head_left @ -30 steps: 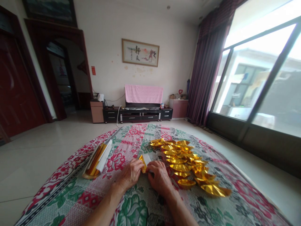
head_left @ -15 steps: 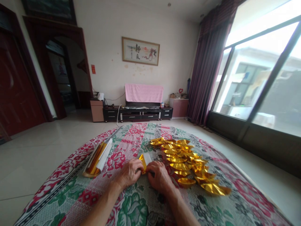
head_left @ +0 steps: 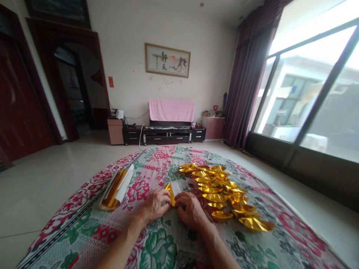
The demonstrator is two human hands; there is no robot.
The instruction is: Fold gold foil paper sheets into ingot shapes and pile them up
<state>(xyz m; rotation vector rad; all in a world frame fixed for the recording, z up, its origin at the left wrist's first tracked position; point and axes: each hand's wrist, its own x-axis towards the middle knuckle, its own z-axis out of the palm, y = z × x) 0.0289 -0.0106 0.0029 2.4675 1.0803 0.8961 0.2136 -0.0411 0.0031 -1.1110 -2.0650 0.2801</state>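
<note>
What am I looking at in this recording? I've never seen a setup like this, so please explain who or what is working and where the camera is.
There is no machine here: a person works with two bare hands. The only view comes from a camera worn on the head, looking forward and down, so the forearms enter from the bottom edge.

The surface is covered by a flowered cloth. In the middle, the left hand and the right hand hold a small piece of gold and white paper between them; the fingers hide its near end. To the right lie many gold, boat-like shapes. To the left is a curled bundle of gold and white sheets.
</note>
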